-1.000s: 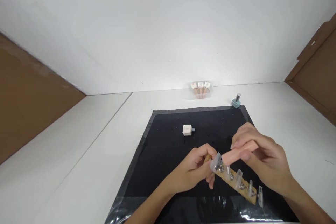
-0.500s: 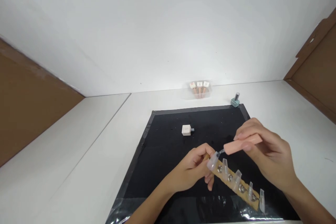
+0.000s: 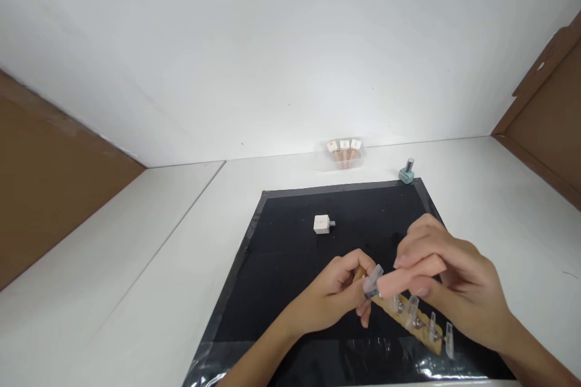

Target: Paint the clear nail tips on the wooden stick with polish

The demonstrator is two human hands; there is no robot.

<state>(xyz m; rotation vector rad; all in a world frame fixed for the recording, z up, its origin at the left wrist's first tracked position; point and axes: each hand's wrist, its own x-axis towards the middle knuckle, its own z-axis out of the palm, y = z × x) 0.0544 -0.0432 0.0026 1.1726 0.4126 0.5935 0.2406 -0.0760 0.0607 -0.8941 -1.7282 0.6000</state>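
Note:
My left hand (image 3: 333, 296) grips one end of a wooden strip (image 3: 420, 323) that carries several clear false nail tips on metal studs, held just above a black mat (image 3: 281, 266). My right hand (image 3: 458, 281) pinches a pink nail polish brush cap (image 3: 408, 275), and its brush end meets the clear tip (image 3: 372, 281) nearest my left fingers. A small white square polish bottle (image 3: 322, 224) lies on the mat beyond my hands.
A teal polish bottle with a silver cap (image 3: 407, 172) stands at the mat's far right corner. A clear tray with three pink-capped bottles (image 3: 344, 153) sits against the white back wall. Brown cardboard panels (image 3: 49, 175) flank both sides of the white table.
My right hand drew the pink cap back and up from the strip, then brought it down again onto the first nail tip. My left hand held the strip nearly still.

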